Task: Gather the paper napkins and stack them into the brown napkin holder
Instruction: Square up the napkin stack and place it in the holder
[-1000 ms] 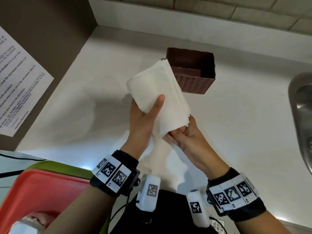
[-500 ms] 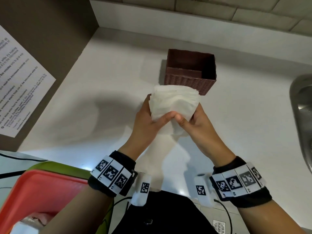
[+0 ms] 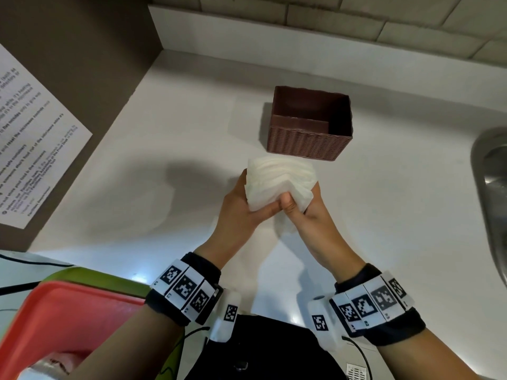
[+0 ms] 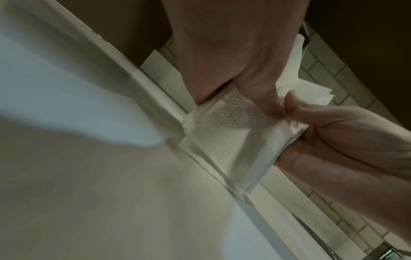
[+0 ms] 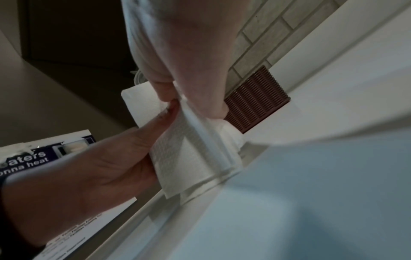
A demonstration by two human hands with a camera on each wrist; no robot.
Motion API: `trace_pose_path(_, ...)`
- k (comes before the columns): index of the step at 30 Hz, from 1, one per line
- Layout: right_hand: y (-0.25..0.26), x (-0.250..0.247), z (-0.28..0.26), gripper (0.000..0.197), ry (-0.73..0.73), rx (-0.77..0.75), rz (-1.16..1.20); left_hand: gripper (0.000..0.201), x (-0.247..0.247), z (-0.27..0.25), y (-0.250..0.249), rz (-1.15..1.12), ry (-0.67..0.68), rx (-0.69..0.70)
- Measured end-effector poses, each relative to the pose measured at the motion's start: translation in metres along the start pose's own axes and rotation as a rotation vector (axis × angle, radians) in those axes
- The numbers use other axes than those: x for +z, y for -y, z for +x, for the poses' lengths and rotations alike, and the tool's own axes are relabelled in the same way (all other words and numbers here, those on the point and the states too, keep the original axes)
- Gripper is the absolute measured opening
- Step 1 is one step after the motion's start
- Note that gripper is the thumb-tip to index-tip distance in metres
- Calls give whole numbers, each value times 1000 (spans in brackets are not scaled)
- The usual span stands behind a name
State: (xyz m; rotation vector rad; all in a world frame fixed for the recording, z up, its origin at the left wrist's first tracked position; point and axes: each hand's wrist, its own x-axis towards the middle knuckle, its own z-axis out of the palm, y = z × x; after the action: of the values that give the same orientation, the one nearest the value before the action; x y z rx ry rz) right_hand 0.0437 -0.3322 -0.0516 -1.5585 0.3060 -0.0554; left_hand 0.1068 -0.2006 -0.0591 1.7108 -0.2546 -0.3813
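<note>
A stack of white paper napkins (image 3: pixel 277 179) stands on edge on the white counter, just in front of the brown woven napkin holder (image 3: pixel 310 141), whose inside looks empty. My left hand (image 3: pixel 247 204) grips the stack's left side and my right hand (image 3: pixel 301 207) grips its right side, thumbs meeting at the near face. In the left wrist view the napkins (image 4: pixel 224 140) are pinched between both hands. In the right wrist view the napkins (image 5: pixel 189 154) touch the counter, with the holder (image 5: pixel 255 102) behind.
A brown cabinet side with a printed notice (image 3: pixel 33 149) stands at the left. A steel sink (image 3: pixel 491 193) is at the right edge. A red tray (image 3: pixel 60 325) on a green one lies at the near left. A tiled wall (image 3: pixel 356 17) backs the counter.
A second ago the napkins were held up flat and tilted; both hands have since brought them down on edge onto the counter and squared them between the palms.
</note>
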Motion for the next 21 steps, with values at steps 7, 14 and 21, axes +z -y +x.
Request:
trace_pose_path(7, 17, -2, 1, 47, -34, 40, -68, 38, -9, 9, -13, -7, -47, -70)
trace_pose_path(14, 42, 1, 11, 41, 33, 266, 534, 37, 8, 22, -62, -650, -130, -161)
trace_pose_path(21, 51, -22, 28, 44, -107, 47, 275, 49, 11, 35, -65, -680, -170, -201)
